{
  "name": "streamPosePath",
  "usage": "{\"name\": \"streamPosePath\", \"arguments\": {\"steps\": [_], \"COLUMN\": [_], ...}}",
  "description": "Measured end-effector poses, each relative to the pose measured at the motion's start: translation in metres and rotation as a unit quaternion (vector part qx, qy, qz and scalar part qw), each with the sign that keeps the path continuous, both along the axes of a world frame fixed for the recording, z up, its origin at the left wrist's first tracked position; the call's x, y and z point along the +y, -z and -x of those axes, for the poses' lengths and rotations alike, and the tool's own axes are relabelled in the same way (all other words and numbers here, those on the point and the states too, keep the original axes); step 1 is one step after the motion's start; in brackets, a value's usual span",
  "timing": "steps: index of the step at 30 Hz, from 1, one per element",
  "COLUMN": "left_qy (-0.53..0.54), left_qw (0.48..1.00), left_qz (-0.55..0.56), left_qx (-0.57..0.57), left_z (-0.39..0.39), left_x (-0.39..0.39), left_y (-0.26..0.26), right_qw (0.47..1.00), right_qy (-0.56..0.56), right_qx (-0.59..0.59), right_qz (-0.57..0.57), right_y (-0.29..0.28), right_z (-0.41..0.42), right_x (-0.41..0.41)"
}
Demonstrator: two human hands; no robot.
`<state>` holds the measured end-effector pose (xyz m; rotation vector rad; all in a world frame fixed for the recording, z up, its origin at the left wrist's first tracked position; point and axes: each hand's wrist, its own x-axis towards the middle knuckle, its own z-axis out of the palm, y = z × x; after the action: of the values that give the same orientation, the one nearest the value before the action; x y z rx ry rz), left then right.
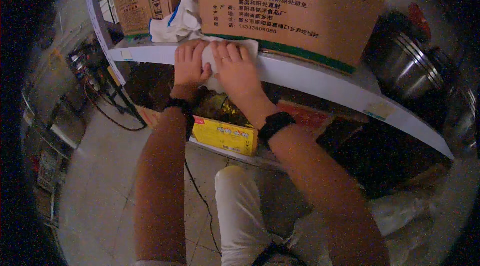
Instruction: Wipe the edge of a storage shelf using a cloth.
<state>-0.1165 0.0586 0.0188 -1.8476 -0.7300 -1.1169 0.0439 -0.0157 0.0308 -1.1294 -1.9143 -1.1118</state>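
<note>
A white cloth (209,58) is draped over the front edge of a white metal shelf (300,76). My right hand (237,67) presses on the cloth, its fingers bent over the shelf's edge. Close beside it, my left hand (190,63) curls over the same edge, with its thumb and forefinger against the cloth. The cloth under both palms is hidden. Behind my left fingers lies a white knitted glove (180,22) with blue trim, crumpled on the shelf.
A large printed cardboard box (285,15) stands behind the cloth, and another carton (133,2) is at the left. Below is an open yellow box (225,136). A shiny metal pot (416,65) stands at the right. A dark cable (200,195) crosses the tiled floor.
</note>
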Motion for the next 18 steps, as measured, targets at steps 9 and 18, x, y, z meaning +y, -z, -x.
{"name": "streamPosePath", "arguments": {"steps": [9, 18], "left_qy": [-0.002, -0.045], "left_qw": [0.997, 0.993], "left_qz": [-0.003, 0.025], "left_qx": [-0.077, -0.104], "left_z": [-0.019, -0.042], "left_x": [-0.013, -0.036], "left_y": [0.005, 0.004], "right_qw": [0.997, 0.999], "right_qy": [0.046, -0.030], "right_qx": [-0.036, -0.003], "right_qz": [-0.056, -0.024], "right_y": [-0.003, -0.007], "right_z": [0.000, -0.011], "right_x": [0.000, -0.011]}}
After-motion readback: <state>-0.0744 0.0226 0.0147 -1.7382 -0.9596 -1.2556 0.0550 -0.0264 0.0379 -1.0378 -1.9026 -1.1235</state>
